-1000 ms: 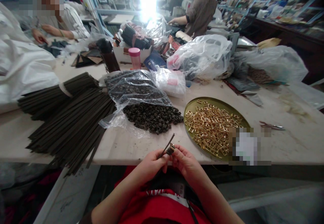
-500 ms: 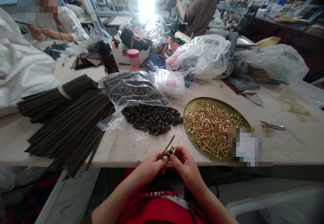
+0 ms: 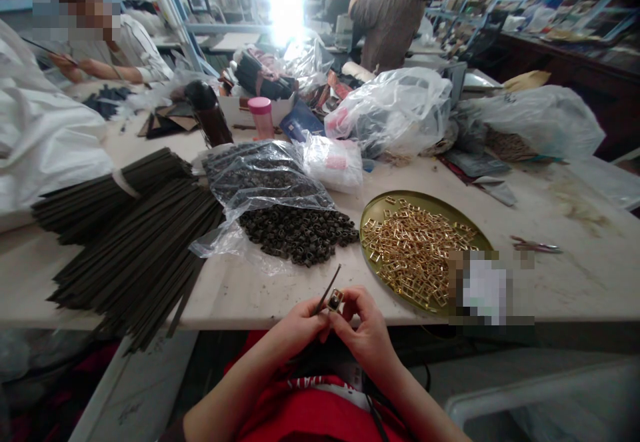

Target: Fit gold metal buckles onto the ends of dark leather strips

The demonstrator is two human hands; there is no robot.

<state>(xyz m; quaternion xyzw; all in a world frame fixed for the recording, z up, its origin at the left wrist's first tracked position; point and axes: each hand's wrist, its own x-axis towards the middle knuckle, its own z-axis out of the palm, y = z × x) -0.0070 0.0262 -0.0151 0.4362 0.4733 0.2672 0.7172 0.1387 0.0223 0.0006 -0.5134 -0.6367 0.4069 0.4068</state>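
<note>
My left hand (image 3: pixel 301 323) is closed around a thin dark strap (image 3: pixel 328 289), whose end sticks up past the fingers. Against that strap, a gold rectangular buckle (image 3: pixel 335 299) is pinched by my right hand (image 3: pixel 367 322), thumb and forefinger at its side. Something dark shows inside the buckle frame; how the strap runs through it cannot be made out. Just beyond the hands lies a heap of small black loops (image 3: pixel 305 235), partly under a clear plastic bag (image 3: pixel 260 169). To the right, a round gold-coloured tray (image 3: pixel 369 210) holds many gold buckles (image 3: pixel 415 249).
A bundle of dark straps (image 3: pixel 125 242) overhangs the table's front edge on the left. Pliers (image 3: pixel 535 245) lie at the right. Behind stand a dark bottle (image 3: pixel 207 112), a pink-lidded jar (image 3: pixel 261 119) and plastic bags (image 3: pixel 395 109). Two people are at work farther back.
The buckle has tilted slightly and shifted a little left between my fingers. Both hands keep their hold. In the background, one person has raised an arm.
</note>
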